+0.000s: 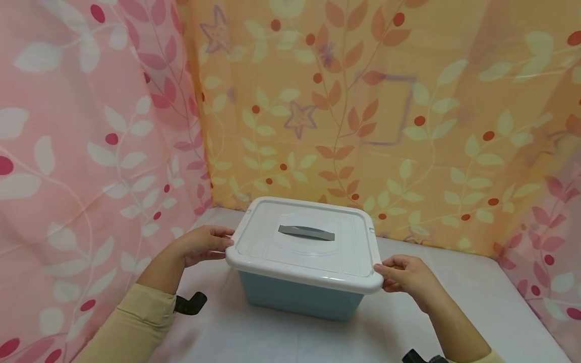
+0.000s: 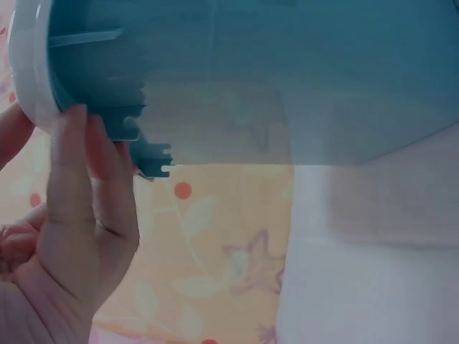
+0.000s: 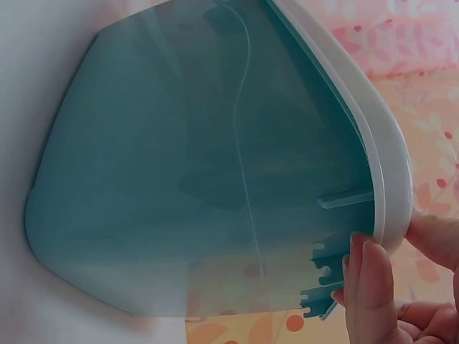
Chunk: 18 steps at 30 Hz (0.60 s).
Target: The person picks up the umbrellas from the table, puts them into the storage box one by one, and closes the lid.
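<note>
A storage box [image 1: 299, 297] with a blue body stands in the middle of the head view. Its white lid [image 1: 263, 237] sits on top and carries a grey handle [image 1: 306, 232]. At the left end, my left hand [image 1: 199, 247] grips the edge, its thumb on the white rim and its fingers beneath, as the left wrist view shows. My right hand [image 1: 410, 278] holds the opposite end the same way. In the right wrist view its fingers [image 3: 374, 287] reach under the rim beside notched blue tabs [image 3: 319, 287]. Whether the box bears fully on the table cannot be told.
A white-covered table [image 1: 218, 338] lies under the box. Behind it hangs a yellow leaf-patterned curtain [image 1: 386, 166], with a pink curtain [image 1: 91, 176] close by on the left and another pink curtain [image 1: 540, 252] on the right.
</note>
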Available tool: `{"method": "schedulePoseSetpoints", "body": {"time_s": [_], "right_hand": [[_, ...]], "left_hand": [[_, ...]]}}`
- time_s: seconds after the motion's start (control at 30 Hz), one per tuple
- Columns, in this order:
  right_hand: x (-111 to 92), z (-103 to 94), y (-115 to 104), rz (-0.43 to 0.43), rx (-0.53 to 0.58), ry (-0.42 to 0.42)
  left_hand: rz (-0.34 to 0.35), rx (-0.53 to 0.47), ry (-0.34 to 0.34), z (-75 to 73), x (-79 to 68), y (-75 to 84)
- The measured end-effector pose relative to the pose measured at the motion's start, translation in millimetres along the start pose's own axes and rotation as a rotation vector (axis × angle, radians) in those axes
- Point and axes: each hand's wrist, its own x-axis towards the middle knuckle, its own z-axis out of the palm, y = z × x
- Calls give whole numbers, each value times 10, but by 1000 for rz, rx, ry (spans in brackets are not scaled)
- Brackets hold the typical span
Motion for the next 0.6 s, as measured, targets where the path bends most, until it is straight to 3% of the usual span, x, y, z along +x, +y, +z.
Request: {"method": "schedulePoseSetpoints", "body": {"time_s": [0.17,0.37,0.5,0.6], "right_hand": [[-4,-33,12,-6,18,-29],[30,-147,46,-28,-10,-89],[76,-278,-17,-46,-90,-54],[120,-410,-87,-117,-235,-12]], "left_hand": [[-5,-17,2,6,30,-31],[-25,82,-27,-35,26,-29],[-29,195,13,-81,19,28],[40,422,102,-132,20,113]]}}
